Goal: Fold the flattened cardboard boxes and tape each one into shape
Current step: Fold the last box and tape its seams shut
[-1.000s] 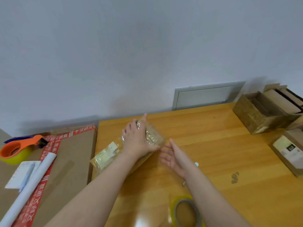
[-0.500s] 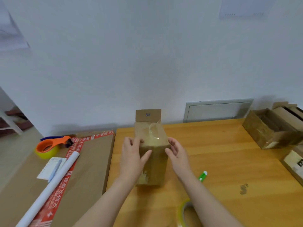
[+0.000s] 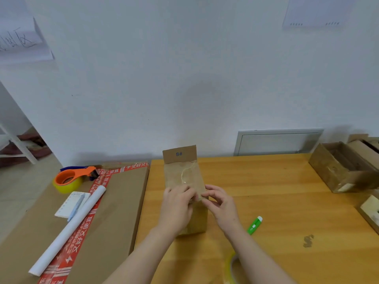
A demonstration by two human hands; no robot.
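cardboard box [image 3: 185, 177]: one, standing upright in the middle of the counter [image 3: 276, 201], one back flap raised, clear tape across its top. two hands meet at its near top edge: the left hand [image 3: 176, 208] curls its fingers over the edge, and the right hand [image 3: 223, 209] pinches the corner. two lots of tape: one orange dispenser [image 3: 69, 178] far left, one yellow roll [image 3: 230, 269] nearest. one green pen [image 3: 255, 225] lies right of the box.

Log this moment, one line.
box: upright, flap up | left hand: grips top edge | right hand: pinches top edge
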